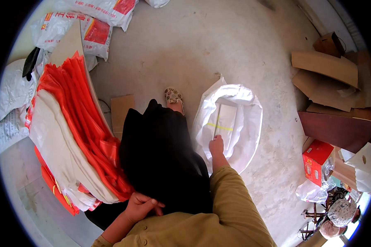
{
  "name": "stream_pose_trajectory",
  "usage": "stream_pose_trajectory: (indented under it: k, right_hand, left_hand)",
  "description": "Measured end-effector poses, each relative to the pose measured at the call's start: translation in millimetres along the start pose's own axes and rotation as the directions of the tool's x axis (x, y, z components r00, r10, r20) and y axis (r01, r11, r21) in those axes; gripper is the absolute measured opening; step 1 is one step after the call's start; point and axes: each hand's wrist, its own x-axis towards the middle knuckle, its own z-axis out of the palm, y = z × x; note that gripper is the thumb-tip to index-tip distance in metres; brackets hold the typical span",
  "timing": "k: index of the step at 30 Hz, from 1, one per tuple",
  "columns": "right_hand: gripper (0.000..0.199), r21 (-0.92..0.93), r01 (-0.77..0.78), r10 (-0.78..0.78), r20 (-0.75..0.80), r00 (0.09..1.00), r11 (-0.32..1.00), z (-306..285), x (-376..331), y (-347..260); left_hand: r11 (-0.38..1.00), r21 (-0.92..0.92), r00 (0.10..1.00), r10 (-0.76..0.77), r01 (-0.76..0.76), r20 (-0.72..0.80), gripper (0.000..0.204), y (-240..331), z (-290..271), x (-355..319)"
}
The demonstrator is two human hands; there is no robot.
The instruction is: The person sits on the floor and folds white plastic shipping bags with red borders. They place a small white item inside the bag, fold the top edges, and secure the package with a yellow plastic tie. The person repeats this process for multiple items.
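Observation:
My right hand [217,145] reaches down into an open white woven sack [251,140] on the floor to my right. Its fingers are closed on the near edge of a flat white bundle [226,115] with a yellow band across it, which lies inside the sack. My left hand [143,208] rests on my lap with its fingers curled in and nothing visible in them. Close to its left, a thick pile of red plastic bags [78,103] lies beside a stack of whitish sheets [62,136].
Full white sacks with red print [99,35] lie at the far left. A cardboard piece [123,113] is on the floor by my knee. On the right are opened cardboard boxes [325,70], a red carton [317,160] and clear plastic wrap [313,191].

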Motion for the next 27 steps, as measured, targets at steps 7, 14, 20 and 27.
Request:
stream_pose_trajectory:
  k: [7,14,20,27]
  right_hand:
    - [0.043,-0.278,0.553,-0.484,0.281,0.828,0.785,27.6,14.8,13.9]
    - [0.040,-0.146,0.533,-0.474,0.307,0.826,0.834,24.3,24.3,17.5]
    - [0.036,-0.103,0.537,-0.518,0.161,0.840,0.838,-11.7,6.1,19.8]
    - [0.043,0.032,0.501,-0.499,-0.036,0.866,0.865,-62.9,-0.1,-5.1]
  left_hand:
    - [1.000,0.002,0.999,0.003,-0.003,0.032,0.028,2.0,-2.4,-2.0]
    - [1.000,0.022,0.999,0.012,-0.013,0.050,0.029,5.1,-3.1,-0.3]
    - [1.000,0.010,0.998,0.025,-0.025,0.054,0.032,-3.5,0.3,-0.7]
    - [0.993,0.005,0.991,0.119,-0.120,0.057,0.033,-13.8,10.7,7.8]
